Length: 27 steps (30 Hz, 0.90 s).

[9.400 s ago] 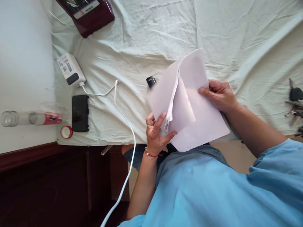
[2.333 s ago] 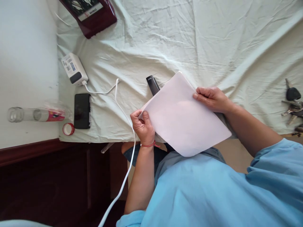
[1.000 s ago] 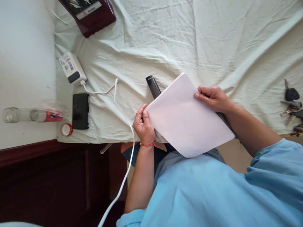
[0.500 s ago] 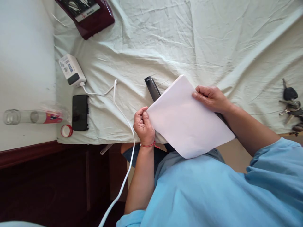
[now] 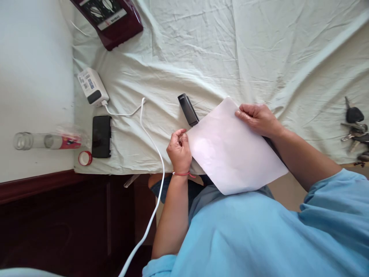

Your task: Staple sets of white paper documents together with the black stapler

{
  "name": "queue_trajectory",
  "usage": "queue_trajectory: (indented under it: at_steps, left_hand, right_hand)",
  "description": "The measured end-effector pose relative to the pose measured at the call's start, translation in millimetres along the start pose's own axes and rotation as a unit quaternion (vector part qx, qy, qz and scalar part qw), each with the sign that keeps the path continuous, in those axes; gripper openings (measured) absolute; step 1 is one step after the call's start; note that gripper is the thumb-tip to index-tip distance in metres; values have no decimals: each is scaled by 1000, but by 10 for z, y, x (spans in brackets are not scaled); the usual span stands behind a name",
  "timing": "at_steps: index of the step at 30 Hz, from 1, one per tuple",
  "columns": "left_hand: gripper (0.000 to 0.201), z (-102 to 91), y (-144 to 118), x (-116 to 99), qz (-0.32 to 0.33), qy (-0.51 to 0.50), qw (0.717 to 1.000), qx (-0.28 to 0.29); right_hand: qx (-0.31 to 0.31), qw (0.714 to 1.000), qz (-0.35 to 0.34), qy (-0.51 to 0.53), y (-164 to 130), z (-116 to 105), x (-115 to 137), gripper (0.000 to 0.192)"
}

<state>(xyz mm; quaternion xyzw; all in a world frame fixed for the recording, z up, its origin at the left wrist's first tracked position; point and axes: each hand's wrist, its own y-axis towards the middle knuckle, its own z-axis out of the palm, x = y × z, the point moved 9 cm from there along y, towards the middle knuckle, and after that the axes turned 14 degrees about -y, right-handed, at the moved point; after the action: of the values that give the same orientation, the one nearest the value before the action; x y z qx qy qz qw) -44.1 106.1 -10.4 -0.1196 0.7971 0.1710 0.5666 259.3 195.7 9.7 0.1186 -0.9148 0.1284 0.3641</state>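
White paper [image 5: 233,150], a folded sheet or thin sheaf with nothing printed on the side that shows, lies tilted like a diamond on the near edge of the pale green bedsheet [image 5: 201,50], its lowest corner hanging past the edge over the person's blue shirt [image 5: 259,234]. The left hand [image 5: 179,151] sits at the paper's left corner: its fingers are curled together with the thumb tip meeting the forefinger right at that corner, though whether the paper is truly caught between them cannot be told. A red string bracelet [image 5: 182,174] circles that wrist. The right hand [image 5: 258,119] rests on the paper's upper right edge, fingers bent and pressed close together, fingertips on top of the sheet near its top corner and the thumb hidden beneath.

Touching the paper's upper left edge, a slim black device [image 5: 188,109] pokes out from under it. Left of the paper, a white cable [image 5: 157,154] runs over the sheet and drops off the bed past the left forearm. Farther left of the paper, the cable reaches a white charger [image 5: 92,86]; below that lies a black phone [image 5: 101,136], then a small red-rimmed cap [image 5: 85,158] and a clear plastic bottle [image 5: 47,141] lying on its side. Well up and left of the paper sits a dark red case [image 5: 111,17]. Far right of the paper, a bunch of keys [image 5: 356,129] lies on the sheet.
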Motion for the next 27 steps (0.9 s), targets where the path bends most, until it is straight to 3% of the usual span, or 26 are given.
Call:
queue_trajectory:
  at_steps: [10, 16, 21, 27]
  left_hand:
    - [12, -3, 151, 158, -115, -46, 991, -55]
    - [15, 25, 135, 200, -115, -46, 990, -68]
    - [13, 84, 181, 280, -121, -61, 989, -58]
    - [11, 179, 294, 190, -102, -46, 992, -52]
  right_hand:
    - [-17, 998, 67, -1, -9, -33, -56, 38]
    - [-15, 992, 120, 21, -34, -62, -131, 40]
    - [-22, 991, 122, 49, -48, -102, -161, 44]
    - [-24, 984, 161, 72, -76, -147, -258, 43]
